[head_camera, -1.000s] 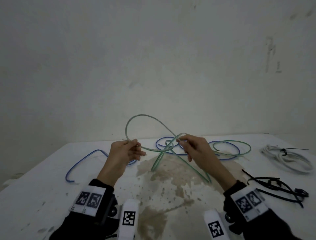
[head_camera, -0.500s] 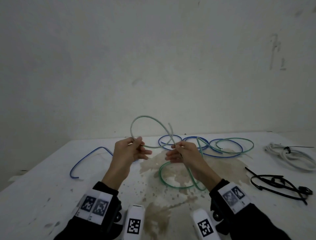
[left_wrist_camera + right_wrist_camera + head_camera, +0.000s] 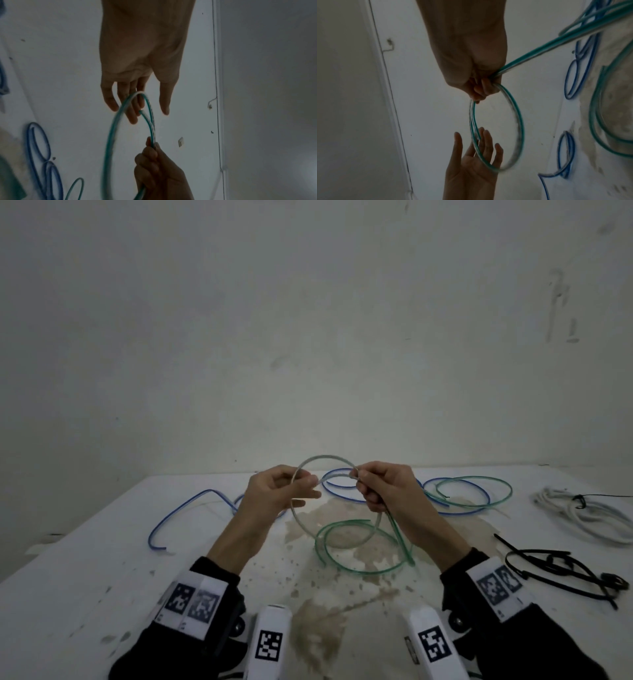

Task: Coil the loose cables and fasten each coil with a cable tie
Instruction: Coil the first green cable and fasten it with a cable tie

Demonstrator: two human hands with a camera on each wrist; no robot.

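Note:
A green cable [image 3: 325, 457] forms one round loop in the air between my hands. My right hand [image 3: 370, 484] grips the loop where its strands cross, fingers curled round them [image 3: 479, 90]. My left hand [image 3: 305, 487] touches the loop's left side with straight fingers and the thumb apart [image 3: 149, 116]; the cable's free end lies against those fingers. The rest of the green cable [image 3: 359, 570] curls on the white table [image 3: 102, 577] under my right hand and runs on to the back right. A loose blue cable [image 3: 191, 501] lies behind my hands.
A bunch of black cable ties [image 3: 561, 570] lies at the right. Farther right, a white coiled cable [image 3: 599, 522] sits with a black tie round it. A brown stain [image 3: 318, 628] marks the table's middle. A bare wall stands close behind.
My hands have come together and risen a little. The wide arc has closed into a round loop, now gripped by my right hand, and my left fingers have straightened out of their pinch.

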